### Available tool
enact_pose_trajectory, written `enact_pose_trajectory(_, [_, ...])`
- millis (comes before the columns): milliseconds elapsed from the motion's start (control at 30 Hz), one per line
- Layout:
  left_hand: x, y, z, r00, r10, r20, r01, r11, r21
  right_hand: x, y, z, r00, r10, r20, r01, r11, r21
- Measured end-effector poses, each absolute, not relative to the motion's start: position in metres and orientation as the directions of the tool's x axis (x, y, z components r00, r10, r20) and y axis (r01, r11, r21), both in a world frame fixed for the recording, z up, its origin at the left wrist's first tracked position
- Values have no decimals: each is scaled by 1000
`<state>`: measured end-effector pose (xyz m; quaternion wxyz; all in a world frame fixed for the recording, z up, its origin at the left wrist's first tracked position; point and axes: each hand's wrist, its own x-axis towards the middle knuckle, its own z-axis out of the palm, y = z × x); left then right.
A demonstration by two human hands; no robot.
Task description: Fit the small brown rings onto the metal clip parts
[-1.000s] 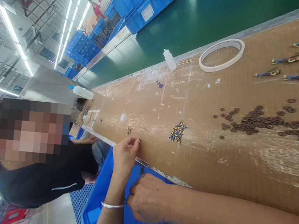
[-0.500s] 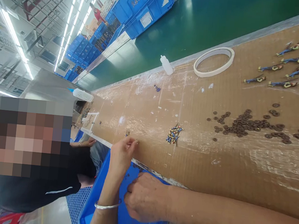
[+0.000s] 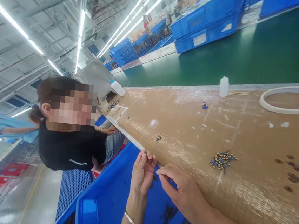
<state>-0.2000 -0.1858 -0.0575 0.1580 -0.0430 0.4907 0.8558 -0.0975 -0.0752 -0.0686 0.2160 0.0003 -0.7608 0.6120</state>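
My left hand (image 3: 143, 171), with a silver bangle at its wrist, is raised over the blue bin at the table's edge. Its thumb and fingers pinch a small dark and yellowish piece (image 3: 146, 153), too small to identify. Close beside it on the right is my right hand (image 3: 184, 189), thumb and forefinger brought together at the tips; anything between them is too small to make out. A pile of small blue and yellow figurines (image 3: 222, 160) lies on the cardboard-covered table (image 3: 184, 129). One more small figurine (image 3: 158, 138) lies beyond my left hand.
A blue bin (image 3: 115, 189) with dark bits sits below my hands. Brown discs (image 3: 298, 168), a tape roll (image 3: 265, 102), a white bottle (image 3: 224, 86) and a blue piece (image 3: 205, 105) are on the table. A person in black (image 3: 69, 146) sits at left; a green belt (image 3: 209, 66) runs behind.
The view has swung left and up. My left hand has come off the tabletop and turned palm-up with its piece; my right hand has gone from a fist to a pinch beside it.
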Motion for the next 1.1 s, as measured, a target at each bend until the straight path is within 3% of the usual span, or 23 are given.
enact_pose_trajectory(200, [-208,-193,-67,-926,286,-248,-375,-607,701,-102,-74,-69,-929,258,267,-210,228,-951])
enact_pose_trajectory(367, [-231,-196,-72,-936,261,-237,-353,-705,615,-139,-74,-49,-918,202,341,-238,408,-882])
enact_pose_trajectory(467, [-253,-198,-72,-952,206,-226,-300,-770,563,-190,-69,-29,-911,69,406,-313,524,-792])
enact_pose_trajectory(733, [-283,-204,-70,-960,164,-225,-250,-865,435,-302,-60,2,-895,-251,369,-445,571,-690])
enact_pose_trajectory(1100, [-283,-208,-78,-956,188,-225,-257,-907,334,-331,-78,-8,-862,-403,308,-504,615,-606])
